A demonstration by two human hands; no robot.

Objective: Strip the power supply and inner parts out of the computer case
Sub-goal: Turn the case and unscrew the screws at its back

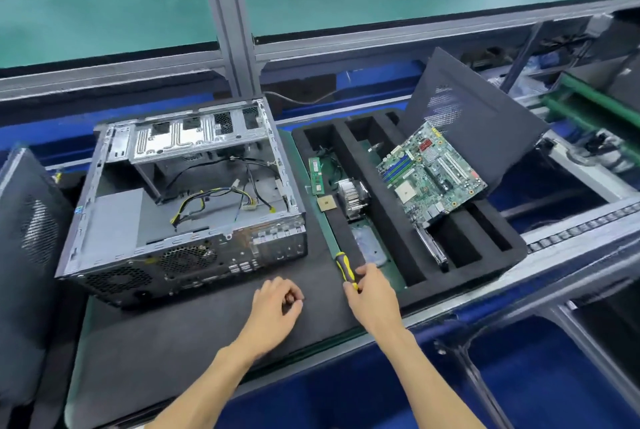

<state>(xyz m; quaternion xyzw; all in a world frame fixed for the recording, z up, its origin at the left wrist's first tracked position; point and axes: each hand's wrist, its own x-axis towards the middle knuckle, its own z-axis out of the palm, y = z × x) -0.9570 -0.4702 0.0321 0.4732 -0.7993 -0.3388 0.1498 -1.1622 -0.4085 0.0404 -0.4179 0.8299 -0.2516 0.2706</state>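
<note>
My right hand (372,293) is curled round the lower end of the black-and-yellow screwdriver (345,270), which lies at the near left edge of the black foam tray (505,255) in the lower middle of the frame. I judge it sits there so the tool stays within reach between screws. My left hand (277,307) rests on the dark mat (194,331) just below the case, fingers curled in; something small may be pinched in them, but I cannot tell.

The computer case (180,200) lies open on its side at centre left, rear panel toward me, so I can reach straight down into it. The power supply (119,217) appears still seated in the near left corner, its yellow-and-black cable bundle (207,200) loose across the floor of the case.

Parts already out sit in the tray to the right: the motherboard (431,174) propped across the slots, the heatsink (353,198), a memory stick (316,175) and a processor chip (327,203). The side panel (485,117) leans behind the tray, out of the way.
</note>
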